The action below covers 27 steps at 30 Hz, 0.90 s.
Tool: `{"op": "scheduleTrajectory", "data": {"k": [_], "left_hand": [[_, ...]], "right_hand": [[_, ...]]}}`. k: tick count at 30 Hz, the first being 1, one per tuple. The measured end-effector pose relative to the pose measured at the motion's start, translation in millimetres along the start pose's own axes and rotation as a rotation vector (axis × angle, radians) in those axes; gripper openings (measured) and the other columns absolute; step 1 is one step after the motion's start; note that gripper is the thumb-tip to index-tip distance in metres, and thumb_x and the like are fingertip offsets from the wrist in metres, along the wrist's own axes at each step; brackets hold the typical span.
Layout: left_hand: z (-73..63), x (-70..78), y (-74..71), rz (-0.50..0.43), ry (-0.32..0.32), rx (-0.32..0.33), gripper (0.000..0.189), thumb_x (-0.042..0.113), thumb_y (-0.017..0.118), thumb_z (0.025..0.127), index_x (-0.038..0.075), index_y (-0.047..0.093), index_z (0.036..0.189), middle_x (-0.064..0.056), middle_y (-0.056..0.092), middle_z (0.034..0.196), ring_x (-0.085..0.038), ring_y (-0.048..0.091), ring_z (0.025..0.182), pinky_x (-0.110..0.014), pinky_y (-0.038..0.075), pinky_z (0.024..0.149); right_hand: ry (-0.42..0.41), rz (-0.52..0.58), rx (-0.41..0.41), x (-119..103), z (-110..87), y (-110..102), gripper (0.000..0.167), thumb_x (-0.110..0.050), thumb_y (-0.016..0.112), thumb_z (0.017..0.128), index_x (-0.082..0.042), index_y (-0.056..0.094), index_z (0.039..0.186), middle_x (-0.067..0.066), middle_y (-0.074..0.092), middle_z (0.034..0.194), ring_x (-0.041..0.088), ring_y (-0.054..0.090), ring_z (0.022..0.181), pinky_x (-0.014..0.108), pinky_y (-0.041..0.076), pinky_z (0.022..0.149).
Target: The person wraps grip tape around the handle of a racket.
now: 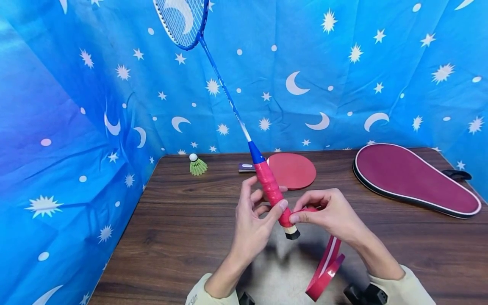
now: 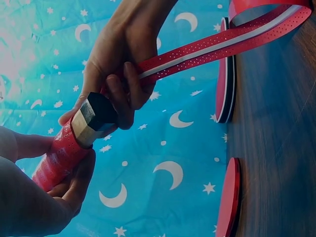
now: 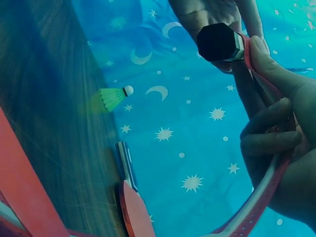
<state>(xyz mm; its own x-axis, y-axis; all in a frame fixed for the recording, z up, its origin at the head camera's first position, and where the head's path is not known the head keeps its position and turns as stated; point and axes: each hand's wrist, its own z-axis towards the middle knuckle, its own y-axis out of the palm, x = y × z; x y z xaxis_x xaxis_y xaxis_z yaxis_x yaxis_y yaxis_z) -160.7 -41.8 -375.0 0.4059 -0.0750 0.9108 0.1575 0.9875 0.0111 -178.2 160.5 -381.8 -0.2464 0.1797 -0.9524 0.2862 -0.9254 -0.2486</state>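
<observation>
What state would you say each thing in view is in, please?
Badminton racket: held tilted, butt down
Red grip tape: partly wound, remainder hanging loose
Left hand: gripping the racket
Right hand: pinching the tape
Shuttlecock: standing cork up
Table tennis bat: flat, red face up
Maroon case: lying flat

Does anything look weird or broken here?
Only the racket handle looks odd: a pale bit near its bottom is bare below the red wrap, and loose tape trails from the right hand, so it looks half-wrapped. I see nothing spilled or broken.
</observation>
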Motion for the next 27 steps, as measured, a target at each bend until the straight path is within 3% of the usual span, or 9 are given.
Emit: {"op": "scheduleTrajectory", "data": {"k": [6,15,20,27], "left_hand": [[0.3,-0.2,-1.0,-0.018,-0.008,-0.004,0.060,0.008,0.074,0.088,0.015,0.039,0.136,-0.005,0.068,0.119,-0.027,0.065,0.100,-0.040,0.056,0.082],[-0.3,1.4,0.0,-0.012,-0.041,0.013,0.065,0.010,0.078,0.084,0.015,0.038,0.135,-0.002,0.069,0.115,-0.020,0.065,0.097,-0.039,0.057,0.079],[-1.2,1.7,0.8,-0.068,-0.040,-0.018,0.058,0.005,0.072,0.089,0.013,0.038,0.135,-0.005,0.067,0.121,-0.024,0.067,0.103,-0.040,0.055,0.086],[-2.1,3.4,2.2,-0.103,-0.047,-0.042,0.055,0.000,0.065,0.091,0.011,0.035,0.135,-0.003,0.064,0.127,-0.021,0.063,0.113,-0.039,0.052,0.091]], "right_hand": [[0.014,0.000,0.004,-1.6,0.2,1.1,0.016,-0.017,0.083,0.079,-0.009,0.072,0.087,0.009,0.070,0.079,0.023,0.064,0.067,0.033,0.053,0.057],[0.010,-0.004,0.004,-0.4,-0.1,2.1,0.015,-0.018,0.082,0.081,-0.010,0.072,0.089,0.008,0.070,0.080,0.025,0.063,0.069,0.034,0.054,0.060],[0.036,0.025,-0.063,3.0,1.4,3.2,0.019,-0.015,0.080,0.083,-0.008,0.069,0.097,0.010,0.071,0.087,0.028,0.067,0.079,0.036,0.056,0.065],[0.046,0.091,-0.140,4.1,2.6,4.7,0.025,-0.013,0.077,0.086,-0.006,0.068,0.108,0.013,0.072,0.093,0.032,0.070,0.086,0.038,0.058,0.071]]}}
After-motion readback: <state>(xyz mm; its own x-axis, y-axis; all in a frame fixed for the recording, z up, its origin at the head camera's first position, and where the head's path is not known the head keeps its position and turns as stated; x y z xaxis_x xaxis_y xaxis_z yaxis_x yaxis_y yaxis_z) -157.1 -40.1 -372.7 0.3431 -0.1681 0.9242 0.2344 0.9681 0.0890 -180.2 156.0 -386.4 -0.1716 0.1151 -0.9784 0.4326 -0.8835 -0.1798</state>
